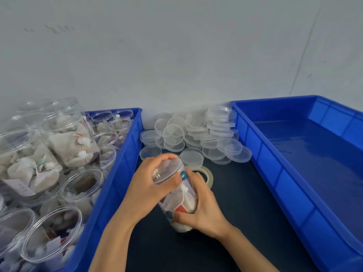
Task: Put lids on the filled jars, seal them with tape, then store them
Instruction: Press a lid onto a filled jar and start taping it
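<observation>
A clear plastic jar filled with white sachets stands on the dark table between two blue bins. My right hand grips its body from the right. My left hand grips the clear lid that sits tilted on the jar's mouth. A roll of clear tape lies on the table just behind the jar. A heap of loose clear lids is piled at the back by the wall.
The blue bin on the left holds several filled jars without lids, some stacked. The blue bin on the right shows only its bare floor. A grey wall stands behind the table.
</observation>
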`<action>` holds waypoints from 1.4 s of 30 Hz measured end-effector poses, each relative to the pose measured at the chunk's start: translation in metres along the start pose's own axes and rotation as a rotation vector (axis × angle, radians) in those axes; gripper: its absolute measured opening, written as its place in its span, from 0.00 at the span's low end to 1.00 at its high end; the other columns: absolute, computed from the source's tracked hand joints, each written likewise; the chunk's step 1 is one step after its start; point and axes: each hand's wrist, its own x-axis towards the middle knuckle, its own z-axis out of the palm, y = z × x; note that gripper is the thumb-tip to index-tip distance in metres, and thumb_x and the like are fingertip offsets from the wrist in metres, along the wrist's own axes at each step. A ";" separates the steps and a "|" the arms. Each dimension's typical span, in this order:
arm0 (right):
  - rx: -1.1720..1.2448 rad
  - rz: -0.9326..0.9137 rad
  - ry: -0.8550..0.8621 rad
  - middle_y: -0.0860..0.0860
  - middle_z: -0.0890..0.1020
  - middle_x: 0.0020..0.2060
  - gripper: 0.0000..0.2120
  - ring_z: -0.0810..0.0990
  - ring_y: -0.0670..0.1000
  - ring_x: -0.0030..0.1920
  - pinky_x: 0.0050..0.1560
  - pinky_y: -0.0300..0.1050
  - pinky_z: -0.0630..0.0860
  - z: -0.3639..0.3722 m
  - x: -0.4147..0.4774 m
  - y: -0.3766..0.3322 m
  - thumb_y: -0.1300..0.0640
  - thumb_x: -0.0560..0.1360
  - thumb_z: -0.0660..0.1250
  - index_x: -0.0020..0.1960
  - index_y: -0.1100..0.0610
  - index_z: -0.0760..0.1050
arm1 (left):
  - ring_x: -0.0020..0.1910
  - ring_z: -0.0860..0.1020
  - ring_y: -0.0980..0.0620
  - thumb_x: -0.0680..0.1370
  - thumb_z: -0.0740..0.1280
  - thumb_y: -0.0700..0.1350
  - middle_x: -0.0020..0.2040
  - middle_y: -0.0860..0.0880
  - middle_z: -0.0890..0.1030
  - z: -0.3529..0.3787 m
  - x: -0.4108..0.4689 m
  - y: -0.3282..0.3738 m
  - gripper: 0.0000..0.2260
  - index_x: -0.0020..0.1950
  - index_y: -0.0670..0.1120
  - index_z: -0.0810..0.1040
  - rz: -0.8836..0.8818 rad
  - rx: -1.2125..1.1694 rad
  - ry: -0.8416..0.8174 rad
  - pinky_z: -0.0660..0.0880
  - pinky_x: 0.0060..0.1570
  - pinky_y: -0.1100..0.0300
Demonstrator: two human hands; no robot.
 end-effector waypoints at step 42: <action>-1.006 -0.058 -0.124 0.42 0.77 0.64 0.11 0.62 0.45 0.77 0.79 0.44 0.44 -0.062 0.006 0.047 0.45 0.80 0.66 0.59 0.48 0.75 | 0.60 0.76 0.53 0.70 0.71 0.60 0.61 0.55 0.80 0.026 0.018 -0.030 0.23 0.63 0.53 0.81 0.153 0.523 0.340 0.68 0.57 0.62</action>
